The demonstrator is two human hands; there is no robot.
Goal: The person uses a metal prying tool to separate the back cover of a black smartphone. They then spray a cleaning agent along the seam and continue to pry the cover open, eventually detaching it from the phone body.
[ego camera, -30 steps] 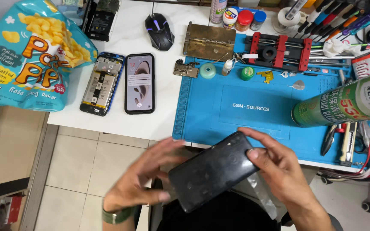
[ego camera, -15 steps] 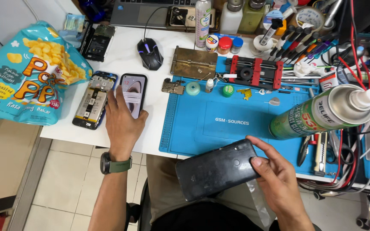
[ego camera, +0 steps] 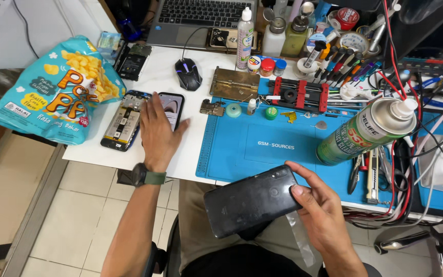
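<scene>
My right hand (ego camera: 321, 205) grips a black phone back cover (ego camera: 251, 200) near the front edge of the blue work mat (ego camera: 278, 149), holding it over my lap. A clear strip of film hangs below that hand. My left hand (ego camera: 157, 128), with a watch on the wrist, lies flat with fingers spread on a phone with a lit screen (ego camera: 173, 109) on the white table. Right beside it on the left lies an opened phone (ego camera: 123, 122) with its insides showing.
A teal snack bag (ego camera: 60, 90) lies at the table's left. A green spray can (ego camera: 367, 131) lies tilted on the mat's right. A mouse (ego camera: 187, 73), laptop (ego camera: 201, 20), red-and-black clamp (ego camera: 298, 94), brass plate (ego camera: 234, 83), bottles, tools and tangled cables crowd the back and right.
My left hand let go of the black cover, reached forward and left, and now rests on the lit phone. My right hand alone holds the cover.
</scene>
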